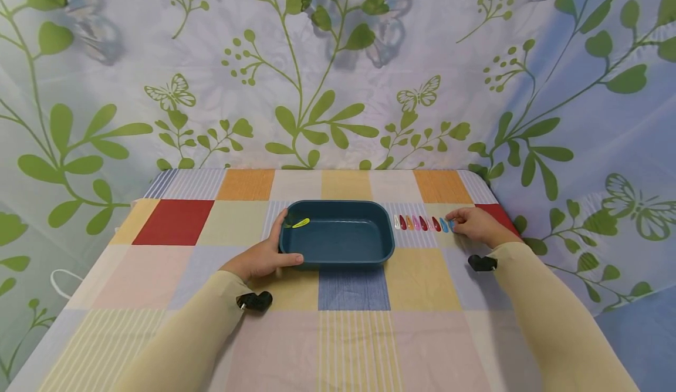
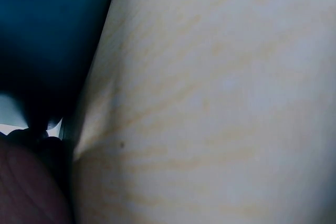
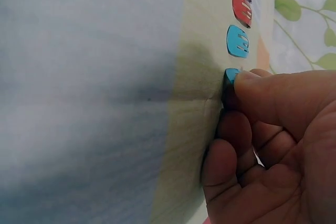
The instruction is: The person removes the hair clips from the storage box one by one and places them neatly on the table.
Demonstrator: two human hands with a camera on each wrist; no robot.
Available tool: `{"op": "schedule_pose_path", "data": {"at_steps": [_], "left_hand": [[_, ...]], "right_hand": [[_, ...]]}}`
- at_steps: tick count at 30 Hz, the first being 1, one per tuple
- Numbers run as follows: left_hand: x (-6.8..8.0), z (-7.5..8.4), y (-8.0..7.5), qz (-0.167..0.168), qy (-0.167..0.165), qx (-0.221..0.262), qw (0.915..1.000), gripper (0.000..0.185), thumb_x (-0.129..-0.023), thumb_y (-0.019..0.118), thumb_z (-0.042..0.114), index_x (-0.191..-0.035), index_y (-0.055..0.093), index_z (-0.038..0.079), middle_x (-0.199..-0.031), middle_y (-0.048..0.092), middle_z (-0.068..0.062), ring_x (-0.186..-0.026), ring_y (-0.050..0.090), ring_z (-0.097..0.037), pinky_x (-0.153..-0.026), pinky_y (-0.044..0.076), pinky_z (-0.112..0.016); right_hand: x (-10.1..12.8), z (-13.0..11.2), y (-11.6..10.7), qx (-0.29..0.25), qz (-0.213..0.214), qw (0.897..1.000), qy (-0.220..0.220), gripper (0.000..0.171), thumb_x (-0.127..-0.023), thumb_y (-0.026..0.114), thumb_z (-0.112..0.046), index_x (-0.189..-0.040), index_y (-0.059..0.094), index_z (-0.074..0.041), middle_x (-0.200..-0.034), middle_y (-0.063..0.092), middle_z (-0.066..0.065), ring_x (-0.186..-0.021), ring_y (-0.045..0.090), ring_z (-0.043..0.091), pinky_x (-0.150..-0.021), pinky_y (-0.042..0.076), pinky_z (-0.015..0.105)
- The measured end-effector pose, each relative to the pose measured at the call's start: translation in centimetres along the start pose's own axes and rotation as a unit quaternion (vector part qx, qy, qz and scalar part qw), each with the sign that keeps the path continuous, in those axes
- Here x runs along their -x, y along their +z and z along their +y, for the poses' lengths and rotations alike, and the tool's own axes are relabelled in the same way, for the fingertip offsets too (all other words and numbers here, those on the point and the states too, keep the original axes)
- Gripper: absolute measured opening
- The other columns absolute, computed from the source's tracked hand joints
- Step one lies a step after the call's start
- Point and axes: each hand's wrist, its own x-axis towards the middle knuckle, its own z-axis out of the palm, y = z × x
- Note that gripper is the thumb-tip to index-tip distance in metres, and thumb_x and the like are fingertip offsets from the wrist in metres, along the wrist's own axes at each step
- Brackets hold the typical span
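A dark blue rectangular basin (image 1: 338, 261) stands mid-table. My left hand (image 1: 264, 257) rests against its left front corner, fingers along the left side and thumb stretched along the front. A yellow snap hair clip (image 1: 301, 223) lies inside at the left. To the basin's right runs a row of several colored hair clips (image 1: 423, 223). At the row's right end, my right hand (image 1: 477, 225) pinches a blue hair clip (image 3: 231, 77) between thumb and fingers, close to the cloth. Beside it lies another blue hair clip (image 3: 238, 41). The left wrist view shows mostly cloth and basin wall.
A patchwork tablecloth (image 1: 359, 345) covers the table. Behind and along the right side hangs a leaf-print curtain (image 1: 338, 139). A white cord loop (image 1: 64, 280) shows beyond the table's left edge.
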Motion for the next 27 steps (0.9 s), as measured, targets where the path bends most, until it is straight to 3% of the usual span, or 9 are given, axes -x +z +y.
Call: {"op": "schedule_pose_path", "data": {"at_steps": [12, 27], "left_hand": [[-0.03, -0.1, 0.1, 0.0, 0.004, 0.012, 0.9999, 0.126, -0.088, 0.079, 0.058, -0.165, -0.02, 0.042, -0.174, 0.012, -0.026, -0.149, 0.038, -0.052, -0.12, 0.031, -0.069], [0.02, -0.04, 0.17, 0.002, 0.003, 0.006, 1.0, 0.126, -0.088, 0.079, 0.058, -0.165, -0.019, 0.041, -0.173, 0.014, -0.027, -0.148, 0.041, -0.051, -0.119, 0.033, -0.068]], "right_hand": [[-0.13, 0.15, 0.08, 0.003, -0.006, 1.0, 0.014, 0.036, -0.098, 0.066, -0.008, -0.132, 0.067, 0.004, -0.1, 0.063, 0.012, -0.09, 0.054, 0.025, -0.068, 0.048, 0.028], [-0.45, -0.49, -0.06, 0.037, -0.017, 0.999, 0.034, 0.043, -0.097, 0.066, -0.01, -0.139, 0.061, 0.001, -0.106, 0.062, 0.017, -0.086, 0.055, 0.025, -0.067, 0.048, 0.031]]}}
